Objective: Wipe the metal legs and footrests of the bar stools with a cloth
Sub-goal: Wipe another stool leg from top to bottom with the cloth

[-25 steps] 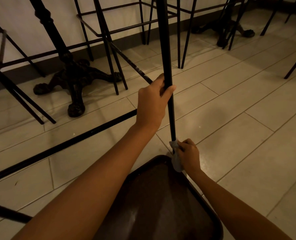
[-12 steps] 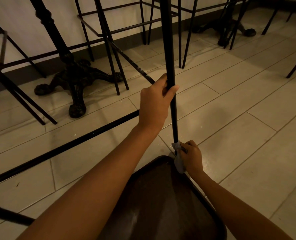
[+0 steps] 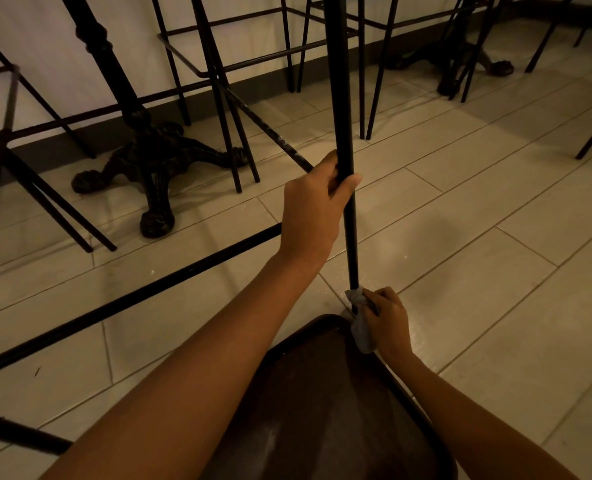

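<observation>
Left hand: The left hand (image 3: 313, 209) is curled tight around a black metal stool leg (image 3: 343, 133), thumb on the right side of the bar, fingers wrapped behind it.
Right hand: The right hand (image 3: 388, 320) is closed on a pale grey cloth (image 3: 360, 323), pinching it around the same leg where the leg meets the dark brown seat (image 3: 322, 410).
Cloth: One cloth, bunched at the leg's lower end, a loose tail hanging along the seat's edge.
Stool in hand: It seems to be lying tipped towards the camera, the seat lowest in the head view. A second black bar (image 3: 132, 299) of it crosses behind the left forearm, running out to the left edge.
Hands counted: Two, both bare, both on one leg, well apart along it.
Around: Several more bar stools (image 3: 225, 67) with thin black legs and footrest rails stand on the pale tiled floor (image 3: 478, 202) by the wall. Two ornate cast-iron table bases are visible, one at left (image 3: 152, 157) and one far right (image 3: 461, 64).
In the way: The left forearm hides part of the seat.
</observation>
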The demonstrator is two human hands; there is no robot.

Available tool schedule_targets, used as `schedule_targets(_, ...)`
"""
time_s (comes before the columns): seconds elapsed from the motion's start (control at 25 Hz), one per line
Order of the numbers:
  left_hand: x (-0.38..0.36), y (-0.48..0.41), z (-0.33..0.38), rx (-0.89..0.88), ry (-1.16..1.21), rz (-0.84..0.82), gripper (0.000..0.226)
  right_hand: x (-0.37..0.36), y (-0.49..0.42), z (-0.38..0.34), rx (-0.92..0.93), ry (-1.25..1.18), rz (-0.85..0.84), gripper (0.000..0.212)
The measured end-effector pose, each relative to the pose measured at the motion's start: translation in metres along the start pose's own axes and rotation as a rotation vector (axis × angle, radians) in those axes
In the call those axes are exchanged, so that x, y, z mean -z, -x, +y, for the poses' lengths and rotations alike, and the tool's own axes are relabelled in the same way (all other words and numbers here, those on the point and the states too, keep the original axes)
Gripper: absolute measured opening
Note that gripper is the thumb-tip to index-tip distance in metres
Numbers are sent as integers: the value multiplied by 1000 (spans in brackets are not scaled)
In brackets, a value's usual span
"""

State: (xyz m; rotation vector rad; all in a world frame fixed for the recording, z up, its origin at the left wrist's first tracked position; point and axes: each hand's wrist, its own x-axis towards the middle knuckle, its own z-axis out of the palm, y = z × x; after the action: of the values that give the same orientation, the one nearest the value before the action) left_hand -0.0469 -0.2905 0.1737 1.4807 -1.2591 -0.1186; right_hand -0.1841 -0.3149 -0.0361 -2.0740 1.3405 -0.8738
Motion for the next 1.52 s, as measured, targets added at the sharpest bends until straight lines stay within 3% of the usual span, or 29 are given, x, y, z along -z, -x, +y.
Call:
schedule_targets(0.44,-1,1,0,9,8,8,31,-11,-6,16,-59,104,-136,13)
schedule_targets(0.6,-1,1,0,4,11,1,32,-9,-9,20,-110,105,-244,19)
schedule_targets(0.88,-1,1,0,7,23,-1,32,-13,-3,16,-24,61,-53,11)
schedule_targets(1.2,-1,0,-2,4,0,1,33,-14,-8,20,-100,92,-201,12)
schedule_targets(1.4,-1,1,0,14,10,-3,33,-15,1,14,-94,70,-80,16)
schedule_targets(1.52,0,1,0,24,14,-5,33,-18,-3,15,-109,98,-133,15)
